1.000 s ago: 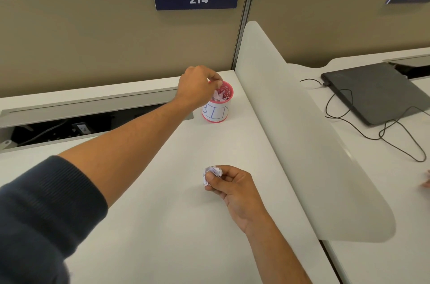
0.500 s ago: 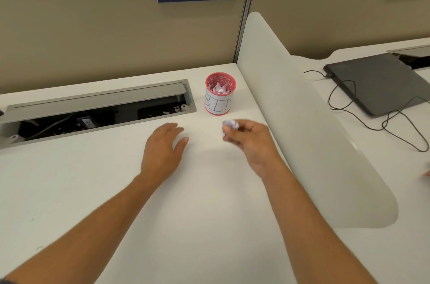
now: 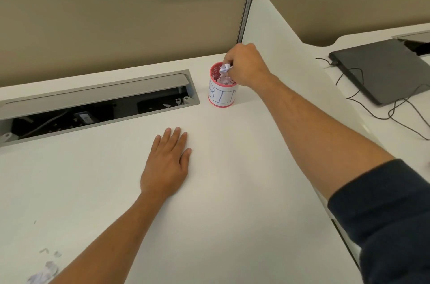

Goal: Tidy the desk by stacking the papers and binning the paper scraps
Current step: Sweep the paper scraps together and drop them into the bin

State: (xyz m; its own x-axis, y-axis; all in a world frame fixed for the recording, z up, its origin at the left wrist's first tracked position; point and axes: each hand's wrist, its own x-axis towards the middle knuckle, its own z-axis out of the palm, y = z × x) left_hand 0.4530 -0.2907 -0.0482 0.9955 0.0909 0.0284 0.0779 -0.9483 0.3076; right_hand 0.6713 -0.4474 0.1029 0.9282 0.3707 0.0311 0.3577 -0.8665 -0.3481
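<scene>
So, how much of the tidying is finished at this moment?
Done: the bin already holds many paper scraps. In hand: the right hand pinches a crumpled scrap just over its rim; the left hand lies flat on the desk. Left: loose scraps at the near left edge. No paper stack is visible.

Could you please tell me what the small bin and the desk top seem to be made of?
Bin: probably pink plastic with a white paper label, hand-lettered in blue. Desk: smooth matte white, likely laminate; no grain shows.
</scene>
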